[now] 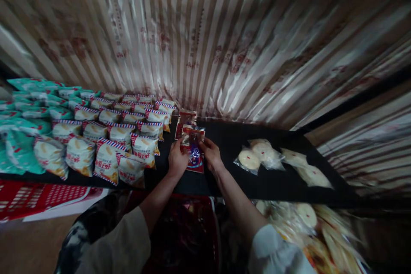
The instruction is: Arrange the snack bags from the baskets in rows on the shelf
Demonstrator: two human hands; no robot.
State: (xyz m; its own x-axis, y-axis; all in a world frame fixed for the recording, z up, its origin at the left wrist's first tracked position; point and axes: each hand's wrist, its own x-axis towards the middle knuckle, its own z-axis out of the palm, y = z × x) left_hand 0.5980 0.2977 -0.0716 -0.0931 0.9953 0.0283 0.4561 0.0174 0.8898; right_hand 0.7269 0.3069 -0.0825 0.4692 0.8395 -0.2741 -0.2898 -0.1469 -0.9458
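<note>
My left hand (178, 158) and my right hand (211, 154) pinch the two sides of a small shiny packet (194, 142) with blue and reddish print. It is over the black shelf (224, 137), close to another dark red packet (187, 117) that lies flat behind it. A red packet edge (196, 167) shows just below, partly hidden by the one I hold. To the left of my left hand stand rows of white snack bags (138, 150) with striped tops. Right of my right hand lie clear bags of round pale flatbreads (249, 159).
Teal bags (24, 150) crowd the shelf's left end. Flat pale packets (310, 171) lie at the right. Below are a red basket (213, 222), more bagged goods (298, 218) and a red crate (38, 197). Striped, printed sheeting (192, 51) hangs behind the shelf.
</note>
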